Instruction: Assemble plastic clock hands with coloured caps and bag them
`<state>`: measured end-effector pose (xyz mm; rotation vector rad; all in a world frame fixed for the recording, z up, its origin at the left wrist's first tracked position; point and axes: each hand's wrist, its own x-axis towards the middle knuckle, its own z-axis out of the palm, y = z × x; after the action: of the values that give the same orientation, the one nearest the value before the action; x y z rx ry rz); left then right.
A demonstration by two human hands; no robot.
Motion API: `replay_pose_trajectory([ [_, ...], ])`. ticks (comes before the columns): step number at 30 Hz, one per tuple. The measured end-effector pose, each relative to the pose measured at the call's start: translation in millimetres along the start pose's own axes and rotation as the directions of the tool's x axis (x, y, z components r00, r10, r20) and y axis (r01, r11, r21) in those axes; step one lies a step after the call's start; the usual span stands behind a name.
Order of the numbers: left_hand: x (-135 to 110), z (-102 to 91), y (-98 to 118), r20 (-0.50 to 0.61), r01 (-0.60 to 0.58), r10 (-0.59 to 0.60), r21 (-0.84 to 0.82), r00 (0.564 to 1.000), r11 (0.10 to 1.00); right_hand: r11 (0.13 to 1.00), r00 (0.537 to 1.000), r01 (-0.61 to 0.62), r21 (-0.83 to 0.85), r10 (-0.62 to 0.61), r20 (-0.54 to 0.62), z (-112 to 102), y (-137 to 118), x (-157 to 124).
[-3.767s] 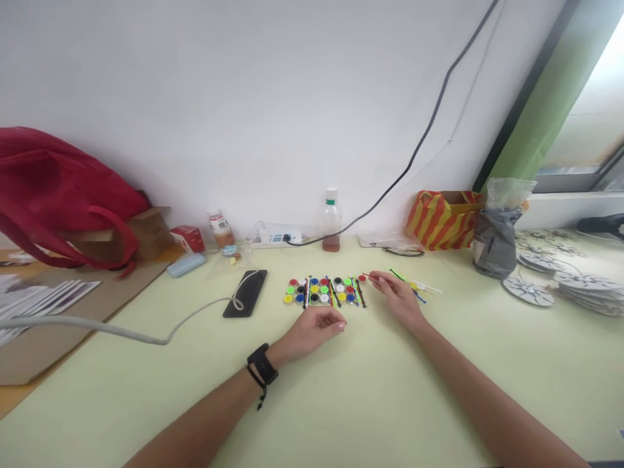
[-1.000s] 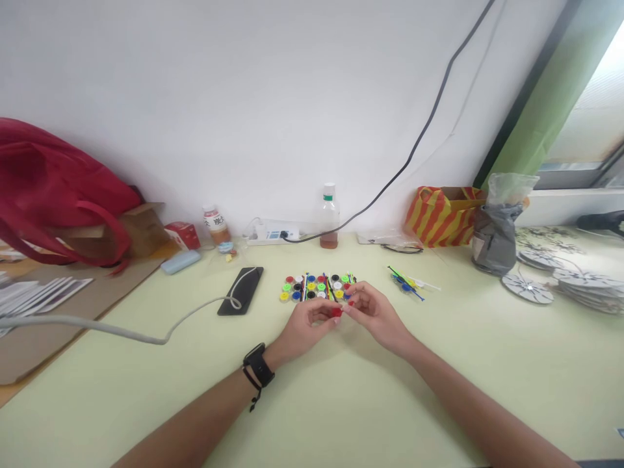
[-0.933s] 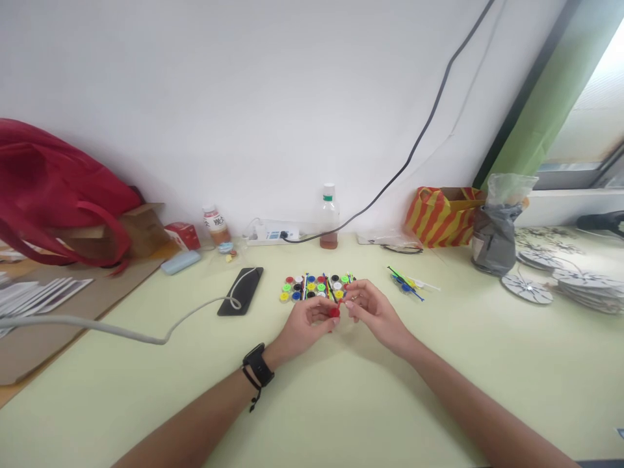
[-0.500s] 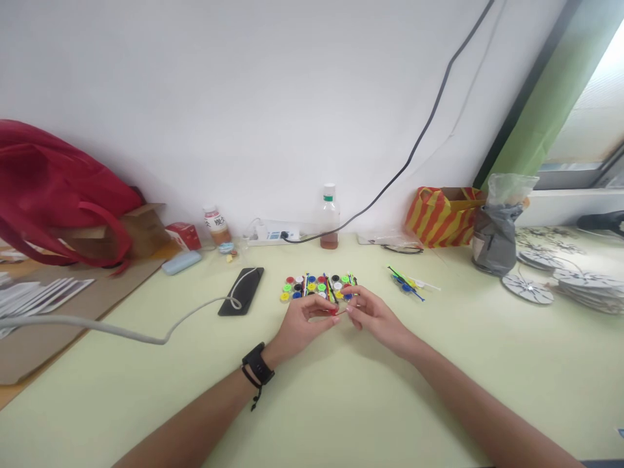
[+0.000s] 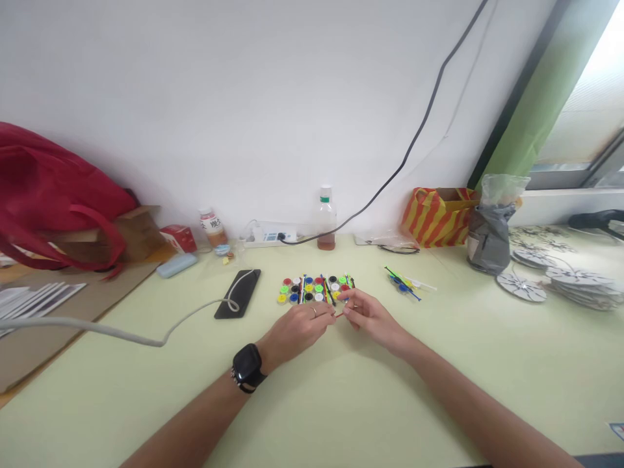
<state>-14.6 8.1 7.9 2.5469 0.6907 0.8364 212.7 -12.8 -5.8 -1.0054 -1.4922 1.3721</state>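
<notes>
A thin red strip [image 5: 340, 315] spans the small gap between my two hands; its ends are hidden by the fingers. My left hand [image 5: 303, 328] is closed on the strip's left end, its back turned up, with a ring on one finger and a black watch [image 5: 247, 365] at the wrist. My right hand [image 5: 369, 318] pinches the other end between thumb and fingers. Just behind the hands lie rows of small round coloured pieces [image 5: 318, 289] with thin coloured strips [image 5: 301, 286] between them, partly covered by the fingers. More thin coloured strips [image 5: 403, 283] form a loose pile to the right.
Left of the hands lies a black phone [image 5: 238, 294], with a grey cable [image 5: 160, 341] across it. At the wall stand a bottle [image 5: 326, 221], a power strip [image 5: 268, 234] and a striped bag [image 5: 439, 218]. Stacked discs [image 5: 578, 286] lie far right.
My left hand has rolled over, so its back and the watch face now show. The red piece at its fingertips is more hidden. My right hand keeps its pinch nearly in place.
</notes>
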Motion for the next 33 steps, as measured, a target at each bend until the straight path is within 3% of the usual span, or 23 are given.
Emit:
replay_pose_trajectory([
  [7,-0.8,0.0,-5.4,0.026,0.019,-0.02,0.029,0.999,0.999,0.998,0.999,0.028,-0.063,-0.027,0.026,-1.4,0.4,0.2],
  [20,-2.7,5.4,4.4,-0.066,0.109,-0.12,-0.147,0.991,0.983,0.989,0.994,0.109,-0.096,-0.11,-0.008,-2.5,1.5,1.9],
  [22,-2.5,9.2,9.0,-0.049,0.18,-0.204,-0.304,0.978,0.936,0.989,0.993,0.114,-0.094,-0.117,-0.03,-4.0,2.4,2.4],
  [26,-0.9,17.3,8.1,0.055,0.293,-0.335,-0.632,0.941,0.717,0.988,0.988,0.117,-0.098,-0.125,-0.089,-5.5,2.0,1.4],
  [29,-0.3,21.0,-1.0,0.058,0.333,-0.441,-0.745,0.895,0.578,0.966,0.97,0.157,-0.207,-0.19,-0.151,-7.2,-0.2,-1.0],
  [33,0.6,21.3,-10.4,0.038,0.336,-0.511,-0.795,0.859,0.506,0.896,0.95,0.236,-0.376,-0.295,-0.106,-9.4,-1.5,-5.6],
])
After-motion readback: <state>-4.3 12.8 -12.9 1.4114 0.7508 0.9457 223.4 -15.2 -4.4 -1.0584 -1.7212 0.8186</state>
